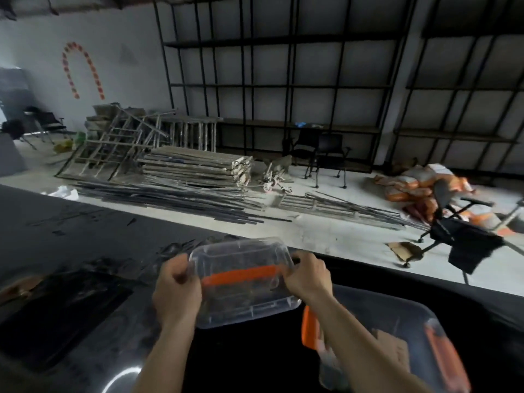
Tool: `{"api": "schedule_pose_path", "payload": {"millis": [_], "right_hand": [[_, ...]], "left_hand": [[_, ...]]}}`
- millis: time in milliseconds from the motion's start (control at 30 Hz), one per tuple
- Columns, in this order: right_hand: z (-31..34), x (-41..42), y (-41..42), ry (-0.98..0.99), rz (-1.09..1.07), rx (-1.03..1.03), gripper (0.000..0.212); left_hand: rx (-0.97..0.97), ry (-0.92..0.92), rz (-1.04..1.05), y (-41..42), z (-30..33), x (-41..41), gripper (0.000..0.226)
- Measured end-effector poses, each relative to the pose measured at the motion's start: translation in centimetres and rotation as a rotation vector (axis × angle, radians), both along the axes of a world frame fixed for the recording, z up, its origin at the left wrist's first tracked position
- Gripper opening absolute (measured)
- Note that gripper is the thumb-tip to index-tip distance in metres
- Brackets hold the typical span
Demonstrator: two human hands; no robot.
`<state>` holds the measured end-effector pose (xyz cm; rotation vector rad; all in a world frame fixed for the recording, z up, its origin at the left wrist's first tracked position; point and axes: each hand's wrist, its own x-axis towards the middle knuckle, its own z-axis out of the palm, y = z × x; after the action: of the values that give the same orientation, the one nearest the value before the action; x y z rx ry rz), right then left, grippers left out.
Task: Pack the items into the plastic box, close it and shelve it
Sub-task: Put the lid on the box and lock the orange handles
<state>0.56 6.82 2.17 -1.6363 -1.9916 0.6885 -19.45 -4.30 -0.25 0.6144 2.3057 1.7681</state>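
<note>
Two hands grip a clear plastic box (243, 282) by its short ends: left hand (177, 290) curled around the left end, right hand (307, 276) around the right. An orange handle (241, 275) crosses it. It is held above the dark desk (71, 222), beside a larger clear bin (397, 344).

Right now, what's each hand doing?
Left hand: closed on the clear plastic box with orange latch, left end.
Right hand: closed on its right end.

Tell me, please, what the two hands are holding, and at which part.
Both hands hold the clear plastic box with the orange handle: the left hand grips its left end, the right hand its right end.
</note>
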Motion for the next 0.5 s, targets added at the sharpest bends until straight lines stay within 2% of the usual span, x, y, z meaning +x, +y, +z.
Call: {"api": "schedule_pose_path", "payload": {"millis": [67, 233, 333, 500], "right_hand": [[1.5, 3.5, 0.5, 0.038, -0.097, 0.060, 0.036], [3.1, 13.5, 0.3, 0.044, -0.356, 0.166, 0.039], [3.2, 18.7, -1.3, 0.012, -0.455, 0.159, 0.023], [0.8, 23.0, -4.4, -0.051, -0.579, 0.120, 0.024]], "left_hand": [[0.072, 0.042, -0.111, 1.8, 2.3, 2.4, 0.025], [0.123, 0.110, -0.379, 4.9, 4.1, 10.1, 0.032], [0.092, 0.120, -0.519, 5.3, 3.4, 14.6, 0.030], [-0.019, 0.149, -0.672, 4.5, 0.4, 19.1, 0.035]]}}
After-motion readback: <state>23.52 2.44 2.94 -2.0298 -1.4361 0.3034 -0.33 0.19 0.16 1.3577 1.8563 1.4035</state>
